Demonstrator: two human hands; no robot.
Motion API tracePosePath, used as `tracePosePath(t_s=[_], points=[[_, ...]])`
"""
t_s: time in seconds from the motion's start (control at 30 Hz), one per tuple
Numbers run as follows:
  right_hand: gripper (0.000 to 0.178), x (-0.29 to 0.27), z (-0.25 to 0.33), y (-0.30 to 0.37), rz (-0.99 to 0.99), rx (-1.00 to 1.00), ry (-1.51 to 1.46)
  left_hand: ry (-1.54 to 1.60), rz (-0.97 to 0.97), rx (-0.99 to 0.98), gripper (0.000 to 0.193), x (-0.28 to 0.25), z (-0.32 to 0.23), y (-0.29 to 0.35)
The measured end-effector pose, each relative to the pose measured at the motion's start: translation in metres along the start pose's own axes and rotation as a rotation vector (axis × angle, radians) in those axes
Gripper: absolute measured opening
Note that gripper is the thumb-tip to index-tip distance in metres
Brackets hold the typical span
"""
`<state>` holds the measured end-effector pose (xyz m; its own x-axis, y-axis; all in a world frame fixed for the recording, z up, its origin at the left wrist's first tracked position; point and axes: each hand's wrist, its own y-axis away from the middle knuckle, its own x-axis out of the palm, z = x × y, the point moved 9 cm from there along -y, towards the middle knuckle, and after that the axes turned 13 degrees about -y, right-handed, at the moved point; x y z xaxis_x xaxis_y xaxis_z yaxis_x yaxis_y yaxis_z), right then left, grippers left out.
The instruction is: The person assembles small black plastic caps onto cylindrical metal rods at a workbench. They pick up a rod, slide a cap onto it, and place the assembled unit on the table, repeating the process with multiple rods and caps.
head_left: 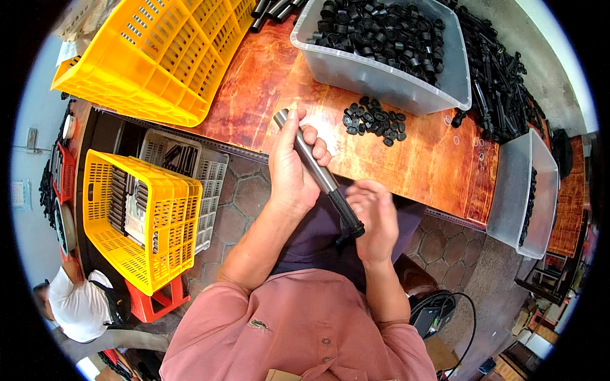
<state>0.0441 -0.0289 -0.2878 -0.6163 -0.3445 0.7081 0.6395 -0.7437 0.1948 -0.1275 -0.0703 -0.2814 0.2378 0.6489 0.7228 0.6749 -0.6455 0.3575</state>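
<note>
My left hand [293, 166] is closed around a dark grey metal tube [323, 175], held at a slant above my lap. A ribbed black plastic rod [344, 209] extends from the tube's lower end and finishes in a wider black cap-like end [357, 229]. Just right of that rod is my right hand [376, 219], a little blurred, its fingers loosely stretched and apart, with nothing seen in it. Beyond my hands, several small black oval plastic pieces [373, 119] lie loose on the wooden table [406, 166].
A translucent bin [394, 86] of black caps stands at the table's far side, beside a heap of black rod parts [492, 82]. One yellow crate [136, 73] is at the far left; another yellow crate [175, 238] below holds tubes. A clear bin [540, 203] stands right. Someone in white [79, 308] is lower left.
</note>
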Motion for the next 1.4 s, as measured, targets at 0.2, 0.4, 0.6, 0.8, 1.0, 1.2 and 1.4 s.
tracePosePath(t_s=[0.2, 0.4, 0.6, 0.8, 1.0, 1.2, 1.4], points=[[0.051, -0.023, 0.045, 0.026, -0.185, -0.506, 0.149, -0.096, -0.114, -0.006, 0.025, -0.001, 0.001, 0.002], [0.063, 0.002, 0.03, 0.001, -0.188, -0.476, 0.208, -0.138, -0.096, 0.073, 0.022, 0.008, 0.004, 0.012], [0.065, -0.011, 0.026, 0.013, -0.224, -0.489, 0.184, -0.178, -0.062, 0.043, 0.021, 0.003, 0.013, 0.017], [0.077, 0.001, 0.025, 0.003, -0.146, -0.421, 0.181, -0.157, -0.071, 0.103, 0.019, 0.003, -0.001, 0.016], [0.085, 0.007, 0.031, 0.007, -0.102, -0.439, 0.104, -0.161, -0.052, 0.03, 0.018, 0.013, 0.018, 0.02], [0.086, -0.01, 0.045, 0.019, -0.144, -0.519, 0.182, -0.135, -0.049, 0.128, 0.019, -0.003, -0.011, 0.017], [0.084, 0.012, 0.03, 0.005, -0.118, -0.485, 0.135, -0.158, -0.041, 0.023, 0.02, 0.01, 0.031, 0.035]])
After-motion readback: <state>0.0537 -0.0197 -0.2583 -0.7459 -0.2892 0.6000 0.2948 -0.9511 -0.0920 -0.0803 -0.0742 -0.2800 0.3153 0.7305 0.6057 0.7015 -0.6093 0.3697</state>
